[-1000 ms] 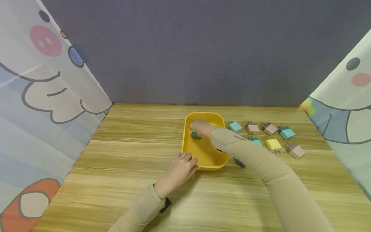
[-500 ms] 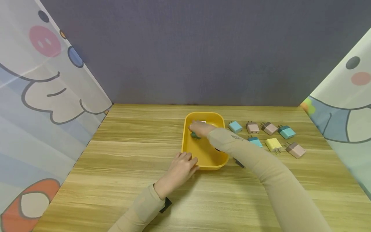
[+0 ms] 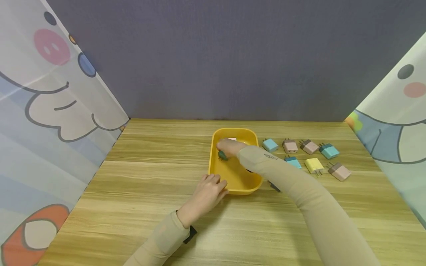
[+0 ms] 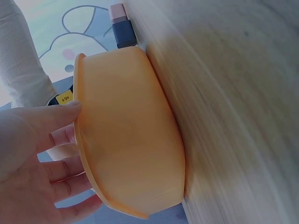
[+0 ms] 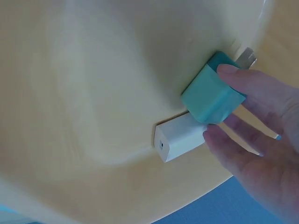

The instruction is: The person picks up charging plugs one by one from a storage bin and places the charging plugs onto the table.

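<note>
A yellow plastic bin [image 3: 236, 181] stands on the wooden table. My left hand [image 3: 207, 194] grips its near left rim, with the thumb [image 4: 56, 116] on the outside edge in the left wrist view. Inside the bin, toward its far left, my right hand [image 3: 229, 147] pinches a teal plug-in charger [image 5: 212, 88] between thumb and fingers. A white charger [image 5: 180, 135] lies on the bin floor right beside it, under the fingertips. From the head view, the teal charger shows only as a dark green bit [image 3: 222, 155] below the hand.
Right of the bin, several chargers lie on the table, among them a light blue one [image 3: 270, 145], a yellow one [image 3: 314, 166] and a pink one [image 3: 339, 171]. A dark-ended charger [image 3: 274, 186] is partly covered by the right sleeve. A grey panel [image 3: 213, 62] rises behind.
The teal charger has turned and shifted slightly left under my right hand. The right forearm has moved a little left, uncovering a white patch in the bin. My left hand stays on the rim.
</note>
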### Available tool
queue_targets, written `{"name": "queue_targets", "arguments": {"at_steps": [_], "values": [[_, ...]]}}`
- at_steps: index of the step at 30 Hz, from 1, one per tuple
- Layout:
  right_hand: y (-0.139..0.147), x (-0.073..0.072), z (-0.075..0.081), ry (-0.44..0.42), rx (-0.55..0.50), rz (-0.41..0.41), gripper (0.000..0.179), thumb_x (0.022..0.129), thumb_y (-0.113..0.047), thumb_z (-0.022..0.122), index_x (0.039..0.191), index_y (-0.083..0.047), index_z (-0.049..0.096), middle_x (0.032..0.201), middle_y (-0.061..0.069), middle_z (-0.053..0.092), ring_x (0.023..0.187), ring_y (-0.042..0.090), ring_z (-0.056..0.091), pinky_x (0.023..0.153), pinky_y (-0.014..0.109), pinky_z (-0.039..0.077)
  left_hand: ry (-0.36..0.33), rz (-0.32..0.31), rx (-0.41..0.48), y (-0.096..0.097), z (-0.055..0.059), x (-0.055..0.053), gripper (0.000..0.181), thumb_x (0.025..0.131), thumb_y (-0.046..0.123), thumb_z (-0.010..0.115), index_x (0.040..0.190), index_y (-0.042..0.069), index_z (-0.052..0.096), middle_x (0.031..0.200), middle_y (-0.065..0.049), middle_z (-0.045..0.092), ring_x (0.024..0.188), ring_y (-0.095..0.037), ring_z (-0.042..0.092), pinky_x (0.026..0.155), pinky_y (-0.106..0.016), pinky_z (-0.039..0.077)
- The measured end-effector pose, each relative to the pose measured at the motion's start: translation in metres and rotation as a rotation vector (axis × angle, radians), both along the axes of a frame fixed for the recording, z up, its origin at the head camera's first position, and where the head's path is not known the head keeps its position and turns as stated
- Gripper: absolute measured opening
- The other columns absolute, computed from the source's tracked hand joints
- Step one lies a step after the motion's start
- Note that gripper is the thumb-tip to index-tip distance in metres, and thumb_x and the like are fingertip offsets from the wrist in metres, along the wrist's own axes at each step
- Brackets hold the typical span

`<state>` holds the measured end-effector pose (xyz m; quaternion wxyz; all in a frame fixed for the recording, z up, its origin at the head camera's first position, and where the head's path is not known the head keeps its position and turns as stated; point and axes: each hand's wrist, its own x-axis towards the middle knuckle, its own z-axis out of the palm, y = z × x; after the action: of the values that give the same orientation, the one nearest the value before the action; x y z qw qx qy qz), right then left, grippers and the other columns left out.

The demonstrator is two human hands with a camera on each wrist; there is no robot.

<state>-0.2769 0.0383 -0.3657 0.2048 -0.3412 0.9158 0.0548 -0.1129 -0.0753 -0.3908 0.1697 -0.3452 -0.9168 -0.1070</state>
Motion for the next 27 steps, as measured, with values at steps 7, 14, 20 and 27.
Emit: {"name": "queue_targets", "arguments": {"at_steps": [7, 14, 20, 27], "values": [[-0.002, 0.002, 0.000, 0.008, -0.004, -0.004, 0.006, 0.082, 0.000, 0.052, 0.085, -0.005, 0.056, 0.084, 0.004, 0.049, 0.074, 0.018, 0.038, 0.063, 0.027, 0.030, 0.006, 0.000, 0.005, 0.000, 0.001, 0.001, 0.013, 0.079, 0.024, 0.066, 0.079, 0.013, 0.059, 0.067, 0.003, 0.043, 0.063, -0.012, 0.040, 0.067, -0.029, 0.038], [-0.001, 0.004, 0.003, 0.027, 0.029, 0.003, 0.007, 0.078, -0.003, 0.057, 0.082, -0.007, 0.053, 0.087, 0.005, 0.054, 0.077, 0.017, 0.043, 0.066, 0.027, 0.034, 0.005, 0.000, 0.011, 0.000, 0.001, 0.001, 0.012, 0.079, 0.023, 0.066, 0.079, 0.013, 0.059, 0.066, 0.003, 0.043, 0.063, -0.011, 0.039, 0.067, -0.029, 0.037], [0.004, 0.005, 0.006, 0.041, 0.051, 0.012, 0.017, 0.078, -0.007, 0.063, 0.092, -0.007, 0.054, 0.092, 0.007, 0.054, 0.082, 0.019, 0.047, 0.068, 0.029, 0.036, 0.005, 0.004, 0.005, 0.000, 0.000, 0.001, 0.013, 0.079, 0.024, 0.066, 0.080, 0.013, 0.060, 0.067, 0.003, 0.043, 0.063, -0.012, 0.040, 0.067, -0.029, 0.037], [0.013, 0.011, 0.019, -0.005, -0.032, -0.021, 0.015, 0.081, -0.003, 0.059, 0.094, -0.005, 0.052, 0.083, 0.005, 0.046, 0.074, 0.018, 0.039, 0.064, 0.027, 0.031, 0.006, -0.003, 0.016, 0.000, 0.000, 0.001, 0.012, 0.079, 0.023, 0.067, 0.081, 0.012, 0.060, 0.066, 0.003, 0.043, 0.063, -0.011, 0.039, 0.067, -0.029, 0.037]]}}
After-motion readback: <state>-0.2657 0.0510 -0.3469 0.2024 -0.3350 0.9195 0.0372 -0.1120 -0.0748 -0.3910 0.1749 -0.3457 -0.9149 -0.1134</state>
